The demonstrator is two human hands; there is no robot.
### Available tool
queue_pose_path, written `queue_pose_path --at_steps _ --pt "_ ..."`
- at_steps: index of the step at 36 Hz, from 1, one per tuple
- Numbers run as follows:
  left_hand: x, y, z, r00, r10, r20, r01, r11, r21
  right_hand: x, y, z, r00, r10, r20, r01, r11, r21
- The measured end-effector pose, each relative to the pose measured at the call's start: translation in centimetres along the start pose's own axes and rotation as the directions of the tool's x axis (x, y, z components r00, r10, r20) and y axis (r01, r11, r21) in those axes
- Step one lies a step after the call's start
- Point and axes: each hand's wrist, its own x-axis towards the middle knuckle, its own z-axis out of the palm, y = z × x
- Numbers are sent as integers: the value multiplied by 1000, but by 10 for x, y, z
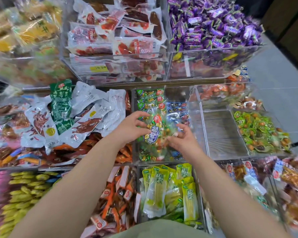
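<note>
Forearms (86,169) stretch above the clear bin (204,133), where left hand (132,127) and right hand (183,140) each pinch the candy bag (156,129) (light, crinkly, likely slippery), best held by its edges.

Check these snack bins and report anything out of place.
One dark green foil packet lies among the white plastic pouches in the left bin, the only one of its colour there. The clear acrylic compartment just beyond the right hand holds nothing, while its neighbours are stocked.
</note>
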Motion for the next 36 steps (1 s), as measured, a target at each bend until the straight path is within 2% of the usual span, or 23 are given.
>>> queue_pose_path --at_steps 3,5,7,10,13,15,17,18,20,25,30,33,36 --pt "7 1 1 994 96 45 -103 970 221 -2 -1 -4 985 -165 -44 139 925 -353" --pt "10 2 7 988 135 72 -153 918 366 -2 -3 -6 964 -265 -14 226 848 -479" --pt "14 1 16 985 152 84 -174 856 487 0 -6 -5 961 -270 62 255 776 -576" --pt "17 -1 29 981 183 64 -175 696 696 -1 -10 -1 963 -206 175 271 717 -642" --pt "19 -3 39 969 247 -28 -86 438 895 1 -9 1 923 -279 263 383 702 -600" --pt "22 -6 45 978 203 -49 -26 350 936 4 -9 4 933 -242 268 359 697 -621" --pt "28 -12 49 997 76 -17 -7 305 952 8 -9 7 956 -179 232 292 645 -706" --pt "30 -14 50 1000 20 -9 3 304 953 11 -8 9 965 -153 212 261 619 -741" --pt "34 -16 51 1000 9 -22 18 310 950 17 -6 12 977 -122 172 211 604 -768" --pt "40 -16 46 970 228 -83 17 277 961 29 -10 14 967 -191 171 256 698 -669" --pt "43 -24 38 928 347 -140 35 291 956 36 -17 20 941 -287 178 337 746 -575" --pt "41 -31 34 914 384 -133 -23 375 927 38 -18 21 952 -233 201 307 760 -573" --pt "35 -34 25 934 342 -99 -105 530 841 39 -14 17 960 -152 235 265 764 -588"
